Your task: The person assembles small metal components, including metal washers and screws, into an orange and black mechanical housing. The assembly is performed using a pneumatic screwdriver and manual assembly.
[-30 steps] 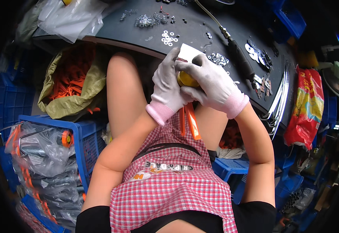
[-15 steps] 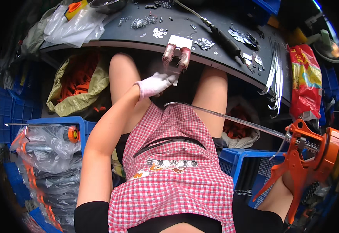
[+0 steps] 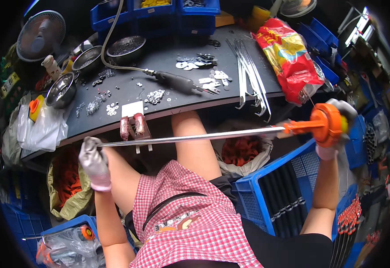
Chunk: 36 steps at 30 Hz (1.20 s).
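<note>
Rod (image 3: 190, 137) spans level just near of tabletop (image 3: 168, 96) edge, above lap; left hand (image 3: 93, 161) gloved, closed on its left tip, right hand (image 3: 337, 129) gripping orange handle (image 3: 322, 125) at right end

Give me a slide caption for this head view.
Gloved left hand and right hand hold a long metal rod with an orange guard.

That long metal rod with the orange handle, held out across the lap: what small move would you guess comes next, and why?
Probably lowering the rod toward the blue crate on the right. The right hand grips the orange handle directly above that crate, which already holds a row of dark rods, while the left hand only steadies the far tip. That is just a guess from how things lie.
</note>
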Motion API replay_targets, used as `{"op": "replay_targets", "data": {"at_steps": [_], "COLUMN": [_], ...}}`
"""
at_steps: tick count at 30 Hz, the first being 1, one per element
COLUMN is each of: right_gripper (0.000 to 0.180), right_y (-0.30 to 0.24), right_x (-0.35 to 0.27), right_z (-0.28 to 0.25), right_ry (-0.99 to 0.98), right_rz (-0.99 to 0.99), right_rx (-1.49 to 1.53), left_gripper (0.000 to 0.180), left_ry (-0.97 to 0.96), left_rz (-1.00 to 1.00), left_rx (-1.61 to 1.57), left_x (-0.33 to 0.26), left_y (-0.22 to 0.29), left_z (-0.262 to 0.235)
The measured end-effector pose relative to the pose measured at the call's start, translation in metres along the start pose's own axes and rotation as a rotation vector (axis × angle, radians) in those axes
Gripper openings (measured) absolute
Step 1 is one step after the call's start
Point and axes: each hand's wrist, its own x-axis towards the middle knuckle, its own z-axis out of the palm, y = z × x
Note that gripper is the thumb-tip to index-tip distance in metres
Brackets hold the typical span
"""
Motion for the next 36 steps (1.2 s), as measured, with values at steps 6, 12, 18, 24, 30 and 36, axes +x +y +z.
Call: {"op": "replay_targets", "data": {"at_steps": [6,12,18,24,30,36], "right_gripper": [0.034,0.068,0.059,0.046,0.056,0.046], "right_y": [0.070,0.044,0.125,0.109,0.040,0.013], "right_x": [0.074,0.093,0.002,-0.015,-0.054,-0.117], "right_z": [0.033,0.082,0.131,0.155,0.199,0.168], "right_ry": [-0.097,0.750,0.550,0.318,0.405,0.219], "right_rz": [-0.501,-0.169,0.050,0.343,0.162,0.232], "right_rx": [-0.826,-0.484,-0.487,-0.099,-0.426,-0.528], "left_gripper": [0.034,0.038,0.039,0.049,0.039,0.030], "left_ry": [-0.408,-0.806,-0.808,-0.483,-0.491,-1.036], "left_rz": [-0.574,-1.134,-1.325,0.038,-0.122,-0.640], "left_rx": [-0.328,-1.146,-1.183,-0.062,-0.559,-1.060], "left_x": [-0.001,-0.044,-0.080,-0.082,-0.065,-0.091], "left_y": [0.010,0.028,0.029,0.036,0.050,0.039], "left_z": [0.012,0.065,0.079,0.082,0.138,0.180]}}
